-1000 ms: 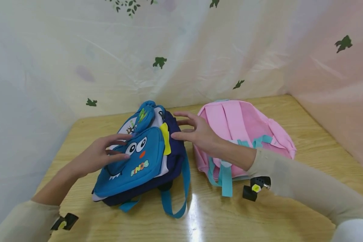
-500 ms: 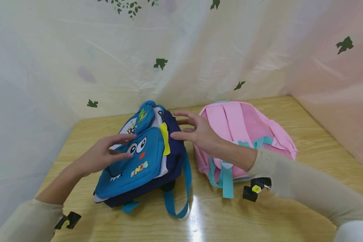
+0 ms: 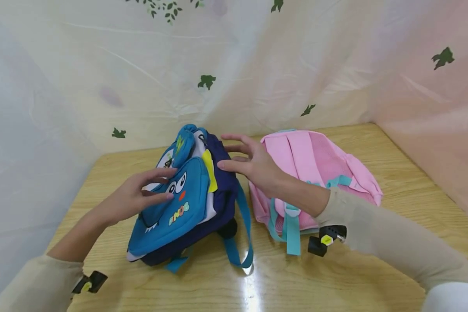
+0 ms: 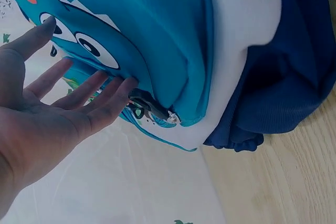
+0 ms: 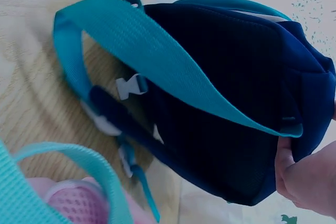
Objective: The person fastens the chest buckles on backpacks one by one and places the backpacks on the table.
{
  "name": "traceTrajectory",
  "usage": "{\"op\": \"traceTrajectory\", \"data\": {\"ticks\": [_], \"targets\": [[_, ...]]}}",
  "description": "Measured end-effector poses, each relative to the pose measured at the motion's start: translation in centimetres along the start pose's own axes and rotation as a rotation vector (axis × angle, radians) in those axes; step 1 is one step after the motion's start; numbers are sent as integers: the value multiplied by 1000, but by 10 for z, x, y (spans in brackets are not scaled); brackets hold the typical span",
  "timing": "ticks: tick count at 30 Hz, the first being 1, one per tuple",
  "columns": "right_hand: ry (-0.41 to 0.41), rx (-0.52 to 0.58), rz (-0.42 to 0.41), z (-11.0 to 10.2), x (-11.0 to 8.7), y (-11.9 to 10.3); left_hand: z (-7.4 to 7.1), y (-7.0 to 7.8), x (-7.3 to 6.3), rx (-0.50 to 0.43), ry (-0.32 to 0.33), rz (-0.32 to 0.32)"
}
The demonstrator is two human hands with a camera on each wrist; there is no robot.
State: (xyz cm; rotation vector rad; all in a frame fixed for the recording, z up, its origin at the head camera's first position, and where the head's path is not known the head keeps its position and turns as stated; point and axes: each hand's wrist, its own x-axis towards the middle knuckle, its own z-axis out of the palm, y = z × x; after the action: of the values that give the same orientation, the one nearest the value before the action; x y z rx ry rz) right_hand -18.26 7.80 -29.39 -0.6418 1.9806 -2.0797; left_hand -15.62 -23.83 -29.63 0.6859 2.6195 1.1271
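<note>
A blue and navy child's backpack point(image 3: 195, 186) with a cartoon monster face stands tilted on the table, a little left of centre. My left hand point(image 3: 128, 197) touches its front pocket near the printed eyes, thumb and fingers spread. In the left wrist view that hand point(image 4: 52, 124) has fairly straight fingers, their tips near the black zip pull point(image 4: 142, 98). At the navy side panel is my right hand point(image 3: 259, 167), thumb and fingers apart against it. The right wrist view shows the backpack's dark back and a teal strap point(image 5: 157, 61), with the right hand point(image 5: 310, 179) at its edge.
To the right lies a pink backpack point(image 3: 312, 151), its straps side up, with mint webbing point(image 3: 293, 234) trailing onto the wooden table point(image 3: 203, 286). A pale curtain with leaf prints point(image 3: 257, 65) hangs behind the table and at both sides.
The blue backpack has shifted slightly up and right and turned a little, its loose strap swinging right. Both hands stay on it; the right has risen slightly. The pink backpack has not moved.
</note>
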Motion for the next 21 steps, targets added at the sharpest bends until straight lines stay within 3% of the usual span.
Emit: {"op": "traceTrajectory", "data": {"ticks": [6, 21], "targets": [[25, 131, -44, 3, 4, -4, -1, 1, 0, -23, 26, 21], [29, 187, -46, 6, 12, -15, 1, 25, 8, -98, 69, 52]]}}
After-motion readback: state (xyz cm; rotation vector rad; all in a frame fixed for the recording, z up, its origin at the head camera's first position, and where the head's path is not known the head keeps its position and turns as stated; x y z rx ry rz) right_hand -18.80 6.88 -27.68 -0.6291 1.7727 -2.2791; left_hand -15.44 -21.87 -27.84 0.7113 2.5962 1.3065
